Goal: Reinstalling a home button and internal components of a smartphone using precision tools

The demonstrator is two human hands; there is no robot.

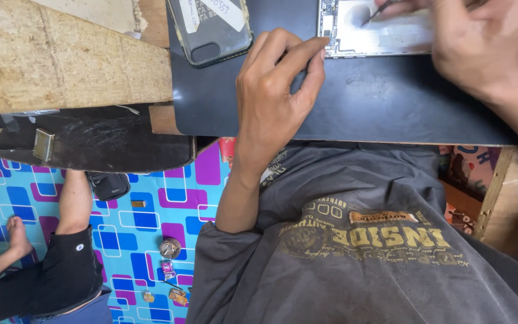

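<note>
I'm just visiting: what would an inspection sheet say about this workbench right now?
Surface: black mat on a rough wooden bench.
Job's things: opened phone with bare silver metal interior at the mat's far edge.
Clutter: dark phone in a clear case with paper labels on the mat, apart from the opened one.
Hands: left hand steadies the opened phone's corner with a fingertip; right hand holds a thin dark tool over its interior.
Cables: nothing seen.
Surroundings: blue and purple patterned floor with small wrapped items; another person's leg at left.
</note>
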